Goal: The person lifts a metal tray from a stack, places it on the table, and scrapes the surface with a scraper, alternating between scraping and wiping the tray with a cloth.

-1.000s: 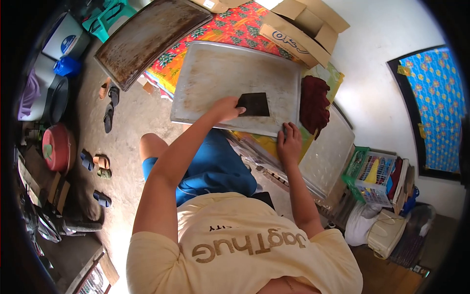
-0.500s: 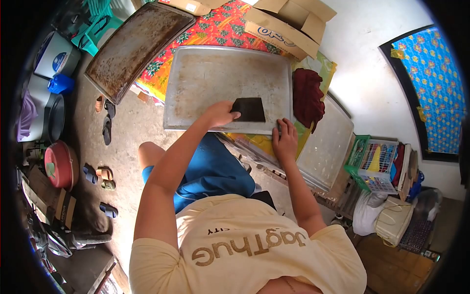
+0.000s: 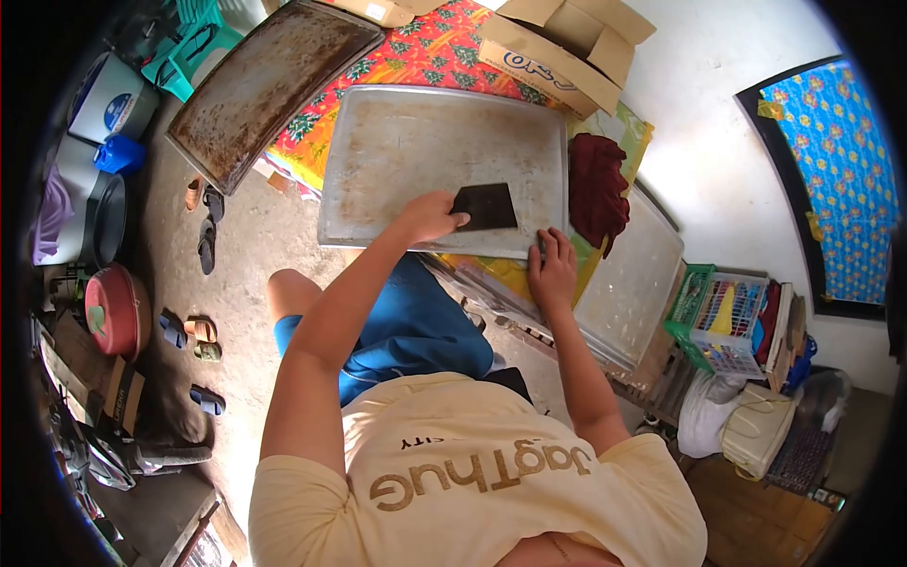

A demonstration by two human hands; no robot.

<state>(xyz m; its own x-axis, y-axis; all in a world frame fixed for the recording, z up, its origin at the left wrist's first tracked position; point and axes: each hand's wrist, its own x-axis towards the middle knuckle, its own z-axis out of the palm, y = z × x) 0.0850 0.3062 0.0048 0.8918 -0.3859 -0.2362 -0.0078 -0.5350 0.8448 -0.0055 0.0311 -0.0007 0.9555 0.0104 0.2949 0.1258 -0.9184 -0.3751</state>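
My left hand (image 3: 435,217) is closed on one end of a dark, flat scraper-like plate (image 3: 488,207), thumb on top. The plate lies over the near part of a large grey metal baking tray (image 3: 416,132), whose surface has brownish stains. My right hand (image 3: 552,269) grips the tray's near right corner, fingers bent over the rim. Just beyond the tray's right side lies a crumpled maroon cloth (image 3: 597,194).
A rusty brown tray (image 3: 269,90) leans out at the table's left end. An open cardboard box (image 3: 557,61) stands at the back on the red patterned tablecloth (image 3: 425,47). Another metal tray (image 3: 628,283) lies at the right, near plastic baskets (image 3: 723,312). Slippers (image 3: 201,330) dot the floor.
The dark plate in my left hand has turned slightly, its right end tipping away from me. My right hand keeps its place on the tray's corner. The whole view has shifted slightly.
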